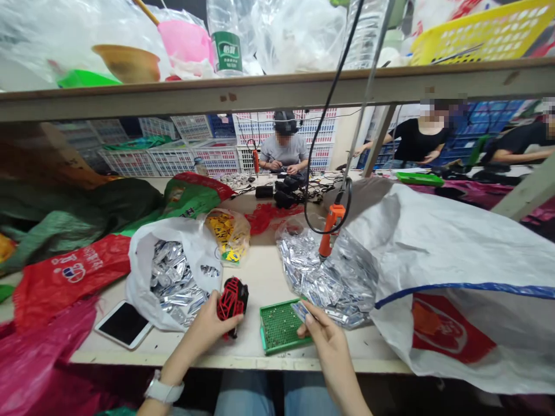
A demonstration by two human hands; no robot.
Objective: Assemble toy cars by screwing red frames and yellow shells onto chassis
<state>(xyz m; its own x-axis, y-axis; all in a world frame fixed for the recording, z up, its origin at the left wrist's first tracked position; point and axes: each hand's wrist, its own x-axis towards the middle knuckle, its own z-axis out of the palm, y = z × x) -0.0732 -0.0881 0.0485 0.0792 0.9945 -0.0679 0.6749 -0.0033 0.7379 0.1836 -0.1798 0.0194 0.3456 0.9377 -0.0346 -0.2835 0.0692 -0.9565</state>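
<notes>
A red and black toy vehicle part (233,300) is held in my left hand (212,320), thumb and fingers around its left side, just above the table. My right hand (325,338) pinches a small silvery-blue flat piece (300,312) over the right edge of a green tray (281,326) dotted with tiny pieces. Behind my right hand lies a clear bag of silvery parts (329,283). An orange electric screwdriver (333,228) hangs by its cord above that bag.
A white bag of silvery parts (173,283) and a phone (124,325) lie at left. Yellow parts (228,234) sit in a bag behind. A large white sack (455,248) covers the right. A shelf (277,92) crosses overhead; people work beyond.
</notes>
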